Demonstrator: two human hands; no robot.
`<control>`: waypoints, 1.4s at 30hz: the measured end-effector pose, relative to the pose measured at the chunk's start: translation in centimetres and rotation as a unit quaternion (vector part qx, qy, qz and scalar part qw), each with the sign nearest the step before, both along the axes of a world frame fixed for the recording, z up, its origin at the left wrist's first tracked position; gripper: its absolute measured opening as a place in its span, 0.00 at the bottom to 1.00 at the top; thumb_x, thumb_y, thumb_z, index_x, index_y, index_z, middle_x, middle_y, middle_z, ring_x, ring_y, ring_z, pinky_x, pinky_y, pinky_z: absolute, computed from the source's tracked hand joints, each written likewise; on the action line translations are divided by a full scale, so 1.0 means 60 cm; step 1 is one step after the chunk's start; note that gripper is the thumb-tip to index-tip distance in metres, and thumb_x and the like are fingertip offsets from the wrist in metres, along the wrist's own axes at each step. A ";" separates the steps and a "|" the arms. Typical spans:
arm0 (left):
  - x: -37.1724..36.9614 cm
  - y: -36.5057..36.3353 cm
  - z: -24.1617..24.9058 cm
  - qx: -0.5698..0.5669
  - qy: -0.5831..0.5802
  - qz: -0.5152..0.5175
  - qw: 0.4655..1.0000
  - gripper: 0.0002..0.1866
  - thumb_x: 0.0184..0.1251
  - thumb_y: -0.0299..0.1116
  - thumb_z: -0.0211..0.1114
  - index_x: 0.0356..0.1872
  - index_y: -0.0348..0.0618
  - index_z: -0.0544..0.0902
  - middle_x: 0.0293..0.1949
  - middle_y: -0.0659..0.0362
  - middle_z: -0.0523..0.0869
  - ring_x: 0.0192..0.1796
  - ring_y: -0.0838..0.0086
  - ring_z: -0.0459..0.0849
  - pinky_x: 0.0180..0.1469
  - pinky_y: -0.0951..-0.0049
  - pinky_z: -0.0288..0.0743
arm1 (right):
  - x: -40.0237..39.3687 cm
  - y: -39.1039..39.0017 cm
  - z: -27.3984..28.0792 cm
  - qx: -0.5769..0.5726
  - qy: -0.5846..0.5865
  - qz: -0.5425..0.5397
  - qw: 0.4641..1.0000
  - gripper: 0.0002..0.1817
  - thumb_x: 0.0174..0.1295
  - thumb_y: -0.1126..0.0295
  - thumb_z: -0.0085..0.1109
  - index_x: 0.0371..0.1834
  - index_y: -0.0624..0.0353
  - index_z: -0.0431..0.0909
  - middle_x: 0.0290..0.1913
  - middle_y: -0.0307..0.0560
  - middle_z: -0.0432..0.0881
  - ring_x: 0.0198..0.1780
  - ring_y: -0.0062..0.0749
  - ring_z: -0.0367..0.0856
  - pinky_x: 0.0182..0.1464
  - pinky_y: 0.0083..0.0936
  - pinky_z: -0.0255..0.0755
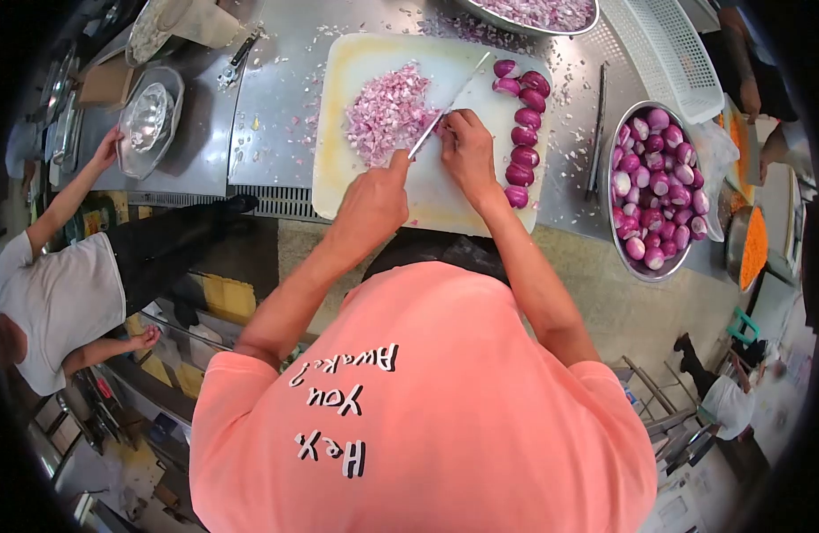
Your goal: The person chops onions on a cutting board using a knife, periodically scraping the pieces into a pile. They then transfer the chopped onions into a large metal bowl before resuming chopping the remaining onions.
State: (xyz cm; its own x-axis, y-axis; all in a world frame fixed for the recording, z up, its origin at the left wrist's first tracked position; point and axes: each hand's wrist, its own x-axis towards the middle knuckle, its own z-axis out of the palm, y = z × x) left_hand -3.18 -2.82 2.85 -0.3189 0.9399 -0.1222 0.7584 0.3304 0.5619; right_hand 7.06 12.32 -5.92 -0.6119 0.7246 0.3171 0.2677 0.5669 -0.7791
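My left hand [371, 209] is wrapped round the handle of a kitchen knife [451, 105], its blade slanting up and to the right over a white cutting board [463, 200]. Close beside the blade, my right hand [470, 153] has its fingers bunched together, pointing down at the board. What lies under those fingertips is hidden. A pile of chopped red onion [387, 111] lies left of the blade. Along the board's right side runs a row of peeled purple onions [523, 136], several of them halved or cut.
A metal bowl of whole onions [655, 191] stands at the right, beside a dark bar [597, 129]. Another bowl of chopped onion [543, 11] and a white perforated basket [667, 53] are at the back. A co-worker [67, 293] at left touches a steel bowl [152, 120].
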 end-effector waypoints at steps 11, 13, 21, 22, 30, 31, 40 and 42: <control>0.002 0.018 -0.057 0.046 -0.007 -0.001 0.999 0.13 0.59 0.20 0.56 0.45 0.32 0.70 0.21 0.36 0.78 0.28 0.38 0.80 0.31 0.43 0.71 | 0.006 0.000 0.007 -0.008 0.003 0.007 1.000 0.04 0.55 0.82 0.59 0.33 0.65 0.79 0.35 0.55 0.79 0.38 0.54 0.80 0.40 0.42 0.74; -0.004 0.019 -0.010 0.049 -0.003 0.006 0.999 0.13 0.57 0.18 0.56 0.44 0.31 0.70 0.20 0.37 0.78 0.28 0.39 0.81 0.31 0.43 0.72 | 0.005 0.007 0.005 0.022 0.001 0.008 1.000 0.05 0.54 0.82 0.59 0.33 0.65 0.80 0.36 0.55 0.80 0.38 0.54 0.80 0.40 0.42 0.75; -0.024 0.029 -0.038 0.045 0.020 0.035 0.998 0.19 0.58 0.20 0.57 0.52 0.30 0.72 0.22 0.35 0.79 0.29 0.37 0.80 0.32 0.43 0.71 | -0.008 0.009 0.010 0.027 -0.020 0.013 0.999 0.05 0.53 0.83 0.58 0.32 0.65 0.81 0.37 0.55 0.81 0.37 0.55 0.81 0.40 0.42 0.76; -0.015 0.028 -0.014 0.044 0.005 0.049 0.998 0.14 0.56 0.18 0.56 0.46 0.30 0.71 0.21 0.35 0.79 0.29 0.37 0.80 0.33 0.43 0.72 | -0.005 0.007 0.010 0.010 -0.023 0.015 1.000 0.06 0.53 0.83 0.58 0.32 0.65 0.81 0.36 0.56 0.80 0.36 0.55 0.81 0.40 0.42 0.76; -0.003 0.048 -0.025 0.074 -0.013 0.039 0.996 0.09 0.55 0.18 0.55 0.39 0.30 0.71 0.22 0.33 0.79 0.30 0.37 0.81 0.33 0.42 0.73 | -0.004 0.014 0.007 -0.004 -0.029 0.026 0.999 0.04 0.52 0.83 0.58 0.30 0.66 0.81 0.34 0.57 0.79 0.35 0.56 0.80 0.39 0.43 0.75; 0.001 0.044 -0.021 0.059 -0.024 0.055 0.996 0.09 0.55 0.18 0.55 0.39 0.30 0.71 0.23 0.34 0.80 0.31 0.37 0.81 0.34 0.43 0.73 | -0.003 0.014 0.009 0.002 -0.031 0.027 0.999 0.04 0.52 0.83 0.58 0.30 0.66 0.81 0.33 0.58 0.80 0.35 0.57 0.80 0.39 0.43 0.75; 0.007 0.059 -0.011 0.016 -0.051 0.074 0.996 0.13 0.60 0.21 0.55 0.47 0.28 0.72 0.27 0.34 0.81 0.35 0.38 0.82 0.38 0.43 0.73 | -0.001 0.017 0.010 -0.002 -0.026 0.023 0.999 0.04 0.51 0.84 0.59 0.30 0.67 0.81 0.33 0.58 0.81 0.36 0.56 0.81 0.41 0.43 0.76; 0.011 0.056 -0.033 0.008 -0.051 0.074 0.996 0.17 0.63 0.24 0.56 0.53 0.30 0.73 0.29 0.34 0.81 0.37 0.38 0.81 0.41 0.43 0.71 | 0.002 0.013 0.006 -0.018 -0.029 0.019 0.999 0.05 0.51 0.84 0.59 0.31 0.67 0.81 0.33 0.58 0.81 0.36 0.56 0.81 0.41 0.43 0.76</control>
